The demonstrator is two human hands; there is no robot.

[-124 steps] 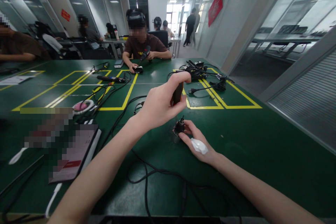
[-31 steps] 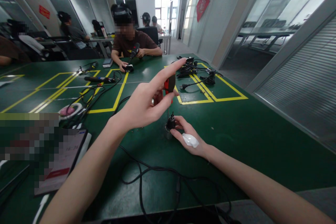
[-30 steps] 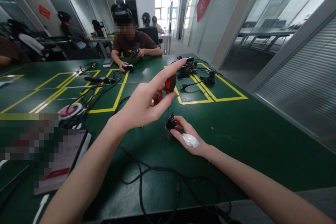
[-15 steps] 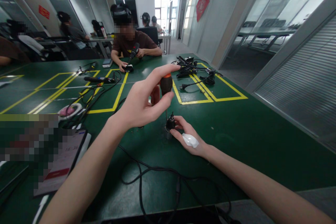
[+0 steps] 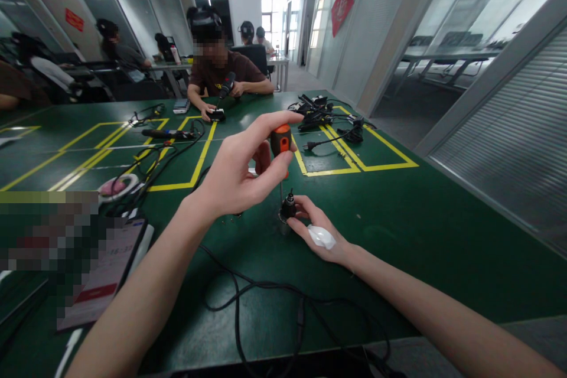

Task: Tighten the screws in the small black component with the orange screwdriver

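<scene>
My left hand grips the orange and black handle of a screwdriver, thumb and index finger around it. The screwdriver stands upright, its thin shaft pointing down to a small black and metal part. That part is held upright on the green table by my right hand, between thumb and fingers. A white patch sticks to the back of my right hand. Where exactly the screwdriver tip sits is too small to make out.
Black cables loop across the near table. A tablet-like device lies at left, beside a white ring. A pile of black tools and plugs lies farther back. Across the table a person holds a power tool.
The screwdriver handle has turned in my left hand, so that its orange patch now faces me. My right hand and the black part have stayed in place.
</scene>
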